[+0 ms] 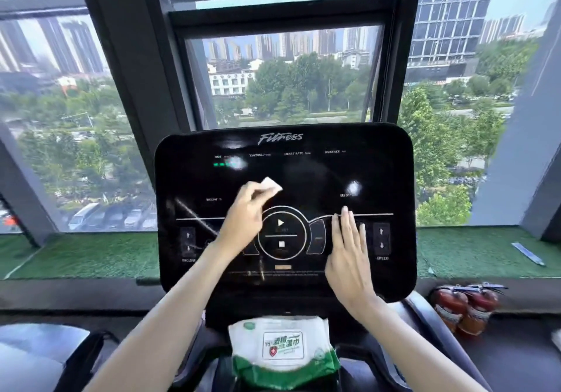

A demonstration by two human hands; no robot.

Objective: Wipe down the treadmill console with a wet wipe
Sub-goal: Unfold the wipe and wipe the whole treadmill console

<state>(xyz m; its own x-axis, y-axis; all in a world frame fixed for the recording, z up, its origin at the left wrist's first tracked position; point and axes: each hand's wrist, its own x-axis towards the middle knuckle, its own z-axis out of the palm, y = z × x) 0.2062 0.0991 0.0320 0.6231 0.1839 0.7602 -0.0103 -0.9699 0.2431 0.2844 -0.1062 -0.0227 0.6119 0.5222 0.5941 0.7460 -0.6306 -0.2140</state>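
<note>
The glossy black treadmill console [373, 167] fills the middle of the head view, with white labels and a round play/stop control at its centre. My left hand [243, 218] pinches a small folded white wet wipe [271, 184] against the panel, just above and left of the round control. My right hand [349, 252] lies flat on the panel's lower right, fingers together and pointing up, holding nothing. A white and green pack of wet wipes [282, 352] rests on the ledge below the console.
Large windows with dark frames stand behind the console. A green turf sill [91, 255] runs along both sides, with a blue strip [528, 253] lying on its right part. Two red fire extinguishers [467, 306] sit low on the right. Dark handrails flank the wipe pack.
</note>
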